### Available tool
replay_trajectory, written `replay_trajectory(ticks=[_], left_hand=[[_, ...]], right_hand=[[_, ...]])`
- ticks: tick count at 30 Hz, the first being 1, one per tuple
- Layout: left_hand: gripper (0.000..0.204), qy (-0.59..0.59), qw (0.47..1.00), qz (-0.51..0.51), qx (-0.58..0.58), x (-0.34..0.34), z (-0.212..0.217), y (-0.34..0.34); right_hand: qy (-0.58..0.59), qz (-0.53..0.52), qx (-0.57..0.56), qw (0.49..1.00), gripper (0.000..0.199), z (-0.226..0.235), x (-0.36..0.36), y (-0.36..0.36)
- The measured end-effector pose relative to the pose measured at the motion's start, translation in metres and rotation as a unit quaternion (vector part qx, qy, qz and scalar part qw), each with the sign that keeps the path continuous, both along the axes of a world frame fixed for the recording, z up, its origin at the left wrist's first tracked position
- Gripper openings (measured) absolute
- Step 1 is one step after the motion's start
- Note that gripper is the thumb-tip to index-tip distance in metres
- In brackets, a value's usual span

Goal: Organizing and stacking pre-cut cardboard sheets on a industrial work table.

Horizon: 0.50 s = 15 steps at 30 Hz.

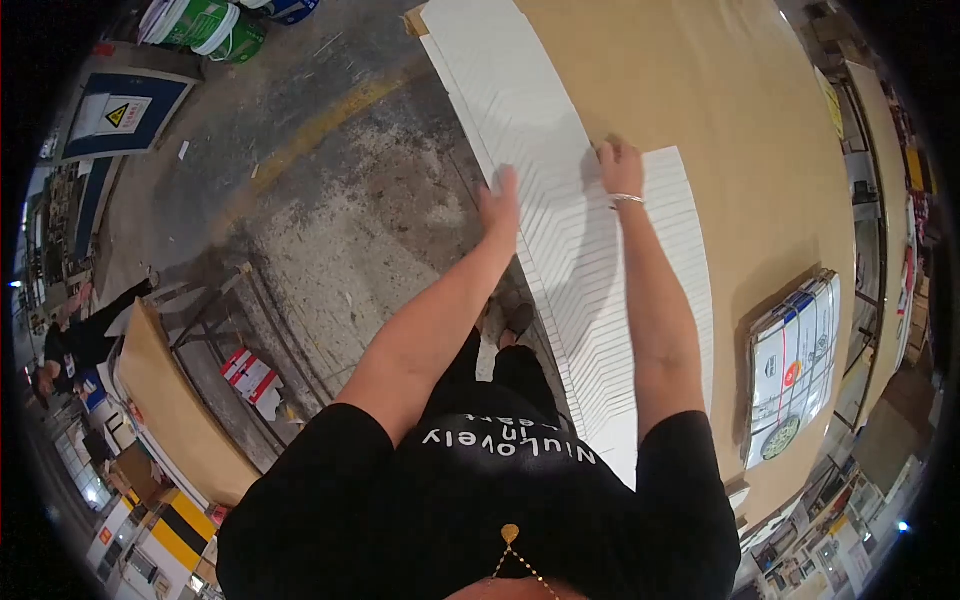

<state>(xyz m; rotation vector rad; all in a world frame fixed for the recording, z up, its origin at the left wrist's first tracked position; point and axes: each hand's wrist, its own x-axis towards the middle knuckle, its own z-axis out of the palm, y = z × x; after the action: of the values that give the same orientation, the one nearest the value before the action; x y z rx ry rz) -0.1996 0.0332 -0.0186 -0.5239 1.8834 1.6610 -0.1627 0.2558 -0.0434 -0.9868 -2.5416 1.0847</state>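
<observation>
Long white sheets [530, 110], probably thin card, run along the left edge of the brown-topped table [740, 90]. Rows of slanted lines or creases cross them, and their layers overlap. My left hand [500, 205] is at the sheets' left edge, its thumb and fingers apart and slightly blurred. On the other side, my right hand [621, 170] has its fingers curled over the right edge of the upper sheet, closed on it. Another white sheet [675, 200] shows beneath my right forearm.
To the right on the table lies a strapped bundle of printed flat packs [795, 365]. A second brown-topped table [175, 400] stands at left, with a person in dark clothes [85, 335] beyond it. Green-and-white buckets [205, 28] and a blue panel with a warning sign [125, 115] are at the upper left.
</observation>
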Motion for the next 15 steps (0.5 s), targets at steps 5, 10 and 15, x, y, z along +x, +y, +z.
replay_trajectory(ticks=[5,10,15], left_hand=[[0.071,0.013,0.999,-0.039,0.024,-0.023,0.012,-0.004],[0.08,0.105,0.994,0.027,-0.012,-0.113,-0.021,-0.001],[0.085,0.028,0.997,-0.044,-0.064,-0.109,-0.008,0.019]], right_hand=[[0.0,-0.054,0.122,0.991,0.025,-0.005,-0.05,-0.035],[0.048,-0.05,0.064,0.996,0.027,0.022,-0.128,-0.04],[-0.038,-0.085,0.109,0.99,0.029,0.0,-0.136,-0.029]])
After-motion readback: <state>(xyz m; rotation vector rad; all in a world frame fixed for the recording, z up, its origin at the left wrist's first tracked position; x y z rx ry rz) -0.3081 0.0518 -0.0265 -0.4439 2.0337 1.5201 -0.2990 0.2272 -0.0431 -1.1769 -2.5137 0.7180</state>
